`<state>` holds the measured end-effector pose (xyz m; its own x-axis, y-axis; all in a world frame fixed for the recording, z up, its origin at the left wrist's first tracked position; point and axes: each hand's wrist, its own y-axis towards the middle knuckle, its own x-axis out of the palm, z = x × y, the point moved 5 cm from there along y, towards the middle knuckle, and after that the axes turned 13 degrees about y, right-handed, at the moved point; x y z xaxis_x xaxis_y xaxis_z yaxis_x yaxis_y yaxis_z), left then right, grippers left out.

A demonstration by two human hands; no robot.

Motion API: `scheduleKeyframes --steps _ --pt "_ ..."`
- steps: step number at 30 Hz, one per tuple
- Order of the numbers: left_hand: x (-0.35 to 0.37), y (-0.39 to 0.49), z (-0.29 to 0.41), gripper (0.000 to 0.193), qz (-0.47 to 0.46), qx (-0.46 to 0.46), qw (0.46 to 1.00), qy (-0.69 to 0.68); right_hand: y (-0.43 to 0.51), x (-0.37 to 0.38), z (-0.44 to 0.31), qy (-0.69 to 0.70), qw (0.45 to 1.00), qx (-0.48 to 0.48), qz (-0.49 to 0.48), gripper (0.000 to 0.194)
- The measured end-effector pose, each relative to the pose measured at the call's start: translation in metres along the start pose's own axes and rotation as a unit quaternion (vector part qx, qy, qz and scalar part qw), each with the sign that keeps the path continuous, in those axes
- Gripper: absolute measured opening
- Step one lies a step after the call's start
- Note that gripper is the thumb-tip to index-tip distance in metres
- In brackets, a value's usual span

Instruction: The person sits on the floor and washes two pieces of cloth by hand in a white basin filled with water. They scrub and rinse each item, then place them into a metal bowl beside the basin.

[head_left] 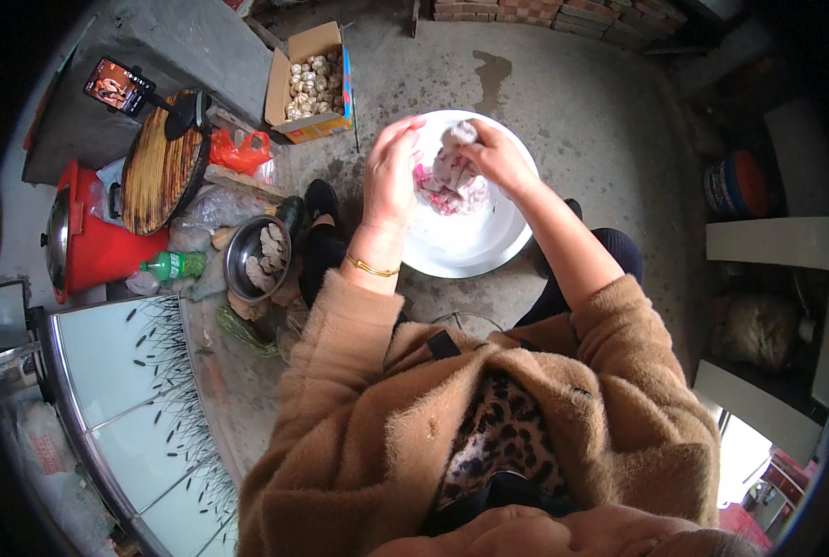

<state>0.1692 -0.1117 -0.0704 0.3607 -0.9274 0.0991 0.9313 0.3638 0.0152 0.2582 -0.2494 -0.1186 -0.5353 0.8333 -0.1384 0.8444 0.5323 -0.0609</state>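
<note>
A large white enamel-like basin stands before me on the concrete floor, between my legs. In it lies a wet, wrung-looking whitish cloth with pink and red patches. My right hand grips the bunched upper end of this cloth over the basin's far right part. My left hand is raised at the basin's left rim, its fingers apart and curved, with nothing seen in it. A gold-coloured bangle is on the left wrist.
Left of me are a steel bowl with greyish-beige pieces, a green plastic bottle, a red lidded tub, a round wooden board and a phone on a holder. A cardboard box of garlic bulbs stands farther off.
</note>
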Motion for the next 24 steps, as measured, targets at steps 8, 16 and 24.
scheduleKeyframes --steps 8,16,24 --pt "0.002 -0.031 -0.139 0.033 0.019 -0.407 0.893 -0.191 -0.007 0.034 0.093 -0.417 0.907 0.007 -0.061 0.035" --pt "0.008 -0.011 -0.167 0.042 -0.068 -0.296 0.88 -0.364 -0.022 0.061 0.022 -0.058 0.994 0.015 -0.087 0.034" --pt "-0.001 -0.007 -0.177 0.041 -0.153 0.04 0.959 0.234 -0.044 0.09 -0.006 -0.148 0.975 -0.134 -0.097 0.027"
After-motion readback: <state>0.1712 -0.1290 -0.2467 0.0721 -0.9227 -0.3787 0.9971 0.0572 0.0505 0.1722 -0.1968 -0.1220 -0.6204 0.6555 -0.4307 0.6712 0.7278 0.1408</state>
